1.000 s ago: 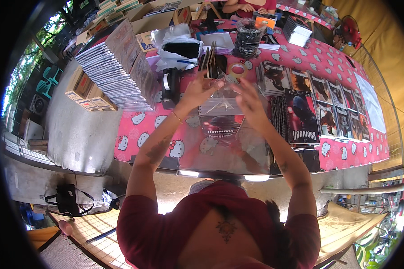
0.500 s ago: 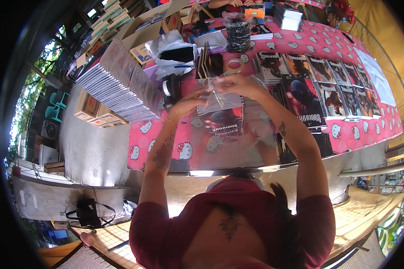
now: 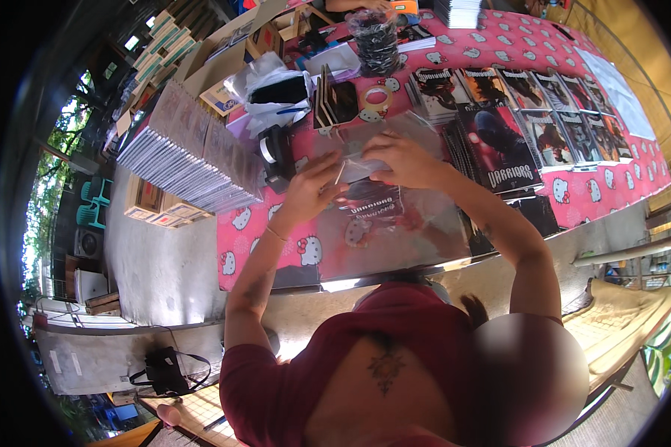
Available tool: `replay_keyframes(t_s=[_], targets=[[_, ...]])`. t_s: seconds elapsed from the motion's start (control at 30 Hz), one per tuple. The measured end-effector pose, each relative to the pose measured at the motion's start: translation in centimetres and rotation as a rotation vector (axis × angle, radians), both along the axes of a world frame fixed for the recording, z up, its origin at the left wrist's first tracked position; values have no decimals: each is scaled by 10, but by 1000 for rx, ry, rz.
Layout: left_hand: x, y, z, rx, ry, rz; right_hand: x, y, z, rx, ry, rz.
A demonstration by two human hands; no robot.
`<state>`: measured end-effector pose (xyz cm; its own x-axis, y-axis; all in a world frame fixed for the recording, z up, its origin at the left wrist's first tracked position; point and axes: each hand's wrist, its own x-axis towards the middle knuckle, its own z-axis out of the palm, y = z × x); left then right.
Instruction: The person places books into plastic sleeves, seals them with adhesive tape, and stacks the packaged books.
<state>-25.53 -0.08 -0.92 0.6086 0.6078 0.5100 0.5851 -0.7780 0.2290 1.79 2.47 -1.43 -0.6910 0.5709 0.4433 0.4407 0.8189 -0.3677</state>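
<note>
A dark-covered spiral notebook (image 3: 376,207) lies in front of me on a clear plastic film (image 3: 432,227) that reaches past its sides and far edge. My left hand (image 3: 313,188) is at the notebook's far left corner, fingers bent and closed on the film, where a thin bright streak shows. Beside it, my right hand (image 3: 401,159) curls its fingers over the film at the far edge, its thumb side low against the notebook. Both hands partly hide the notebook's upper part.
Tall stacks of spiral notebooks (image 3: 201,153) stand left. A black tape dispenser (image 3: 277,156), a tape roll (image 3: 376,97) and a bagged black bundle (image 3: 374,45) are beyond my hands. Rows of illustrated notebooks (image 3: 499,141) lie right. Across the table, another person's hand (image 3: 373,4) shows.
Both hands have come nearer to me, down onto the notebook's far edge, bringing film with them. They have moved slightly apart. The view has shifted a little.
</note>
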Motion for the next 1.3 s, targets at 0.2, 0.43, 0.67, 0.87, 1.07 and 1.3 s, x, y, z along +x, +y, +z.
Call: replay_keyframes(t_s=[0.2,0.43,0.67,0.87,1.07,1.3], targets=[[1,11,11,-457,-97,123,-18,19,15,-393,-207,-77],[17,30,12,-207,-37,217,-27,31,22,-68,-217,-219],[-2,87,-22,-1251,-601,-91,-2,61,-9,-688,88,-102],[-13,109,-43,-974,-965,272,-1,48,-12,-642,235,-123],[-176,82,-118,-821,-938,856,-18,44,-14,-639,299,-115],[-119,42,-143,-789,-1609,662,-8,33,3,-671,226,-226]])
